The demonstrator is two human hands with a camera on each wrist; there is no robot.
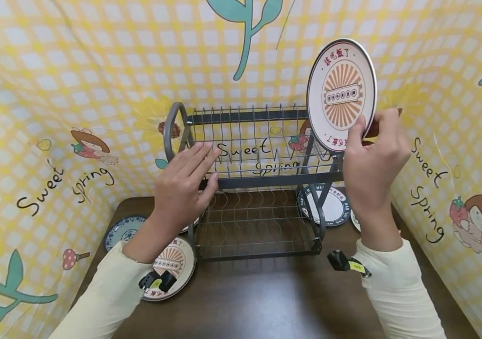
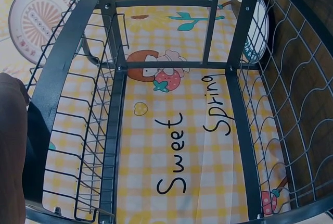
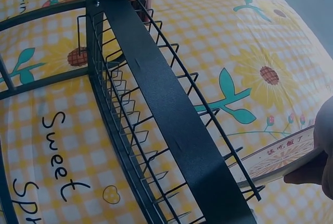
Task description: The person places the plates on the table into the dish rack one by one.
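A white plate with an orange sunburst and red lettering stands nearly upright over the right end of the dark two-tier dish rack. My right hand pinches its lower right edge, thumb on the printed face. In the right wrist view the plate shows edge-on beside the rack's top wires. My left hand rests on the left end of the upper tier, its fingers extended over the front rail. The left wrist view shows the rack's side from close by, with the plate at the top left.
A matching sunburst plate lies on the brown table at the rack's front left, near a blue-patterned plate. Behind the rack's right leg lies a green-rimmed plate, with another plate partly hidden by my right wrist. Yellow checked cloth surrounds the table.
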